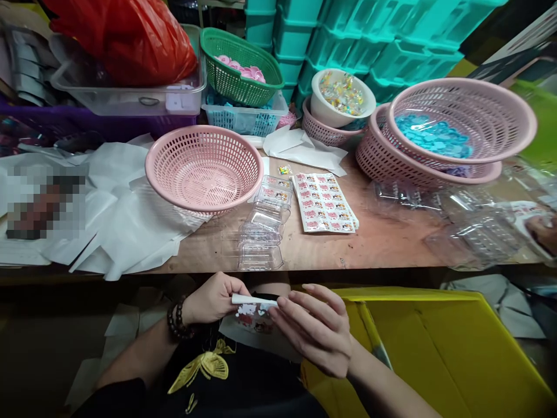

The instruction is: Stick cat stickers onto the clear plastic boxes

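Observation:
My left hand point(215, 302), with a dark bead bracelet at the wrist, pinches the left end of a sticker sheet point(255, 319) just below the table's front edge. The sheet's top edge is folded or curled over, showing white backing, and small printed pictures face me. At the sheet's right end, my right hand point(319, 331) holds it between thumb and fingers, its other fingers loosely bent. On the table lies a stack of similar sticker sheets point(326, 203). Beside it, several clear plastic boxes point(261, 232) overlap in a row, the back one bearing a sticker.
A pink basket point(202, 200) stands left of the boxes. Pink baskets point(461, 87) with blue pieces stand at the right, near more clear plastic packaging point(483, 232). A white bowl point(319, 104) of small wrapped pieces is behind. White paper sheets point(126, 220) cover the left side.

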A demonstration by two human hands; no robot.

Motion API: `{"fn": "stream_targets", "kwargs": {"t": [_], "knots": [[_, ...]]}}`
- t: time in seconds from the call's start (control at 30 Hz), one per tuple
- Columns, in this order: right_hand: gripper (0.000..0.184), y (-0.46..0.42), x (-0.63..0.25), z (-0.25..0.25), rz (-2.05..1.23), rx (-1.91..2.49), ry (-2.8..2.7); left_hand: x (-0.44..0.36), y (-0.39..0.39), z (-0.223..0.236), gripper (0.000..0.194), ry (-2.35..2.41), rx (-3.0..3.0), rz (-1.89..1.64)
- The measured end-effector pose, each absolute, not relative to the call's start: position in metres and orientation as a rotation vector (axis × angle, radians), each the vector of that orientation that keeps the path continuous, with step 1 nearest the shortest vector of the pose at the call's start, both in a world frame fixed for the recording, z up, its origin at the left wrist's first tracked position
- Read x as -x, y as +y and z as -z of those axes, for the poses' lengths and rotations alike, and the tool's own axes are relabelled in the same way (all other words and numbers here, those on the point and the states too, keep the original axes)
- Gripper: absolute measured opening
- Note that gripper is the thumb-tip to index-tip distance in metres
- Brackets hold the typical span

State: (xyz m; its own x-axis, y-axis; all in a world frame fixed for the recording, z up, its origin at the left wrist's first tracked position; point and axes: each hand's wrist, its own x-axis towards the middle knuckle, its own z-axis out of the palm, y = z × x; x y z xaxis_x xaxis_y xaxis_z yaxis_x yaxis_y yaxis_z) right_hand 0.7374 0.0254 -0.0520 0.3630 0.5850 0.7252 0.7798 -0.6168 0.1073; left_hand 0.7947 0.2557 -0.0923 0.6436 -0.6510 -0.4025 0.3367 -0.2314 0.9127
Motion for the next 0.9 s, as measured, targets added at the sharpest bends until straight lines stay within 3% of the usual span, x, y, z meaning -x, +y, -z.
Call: {"fn": "stream_targets", "kwargs": {"t": [0.2, 0.33, 0.47, 0.57, 0.7, 0.8, 0.9], "knots": [[0.021, 0.027, -0.738, 0.040, 0.795, 2.442, -1.118, -0.788, 0.262, 0.081, 0.018, -0.406, -1.686, 0.854], [0.027, 0.034, -0.732, 0.036, 0.598, 2.386, -0.968, -0.788, 0.264, 0.075, 0.030, -0.495, -1.750, 0.671], [0.034, 0.051, -0.716, 0.029, 0.582, 2.515, -0.893, -0.791, 0.264, 0.079, 0.042, -0.459, -1.773, 0.736], [0.026, 0.052, -0.724, 0.017, 0.540, 2.420, -0.838, -0.791, 0.264, 0.084, 0.047, -0.499, -1.828, 0.677], [0.008, 0.036, -0.767, 0.007, 0.154, 2.216, -0.266, -0.790, 0.267, 0.088, 0.031, -0.760, -1.837, 0.396], [0.031, 0.027, -0.799, 0.013, -0.305, 1.930, 0.097, -0.793, 0.269, 0.090, 0.022, -0.937, -1.850, 0.107], [0.046, 0.026, -0.819, 0.023, -0.555, 1.728, 0.252, -0.796, 0.270, 0.094, 0.013, -1.012, -1.924, -0.150]]}}
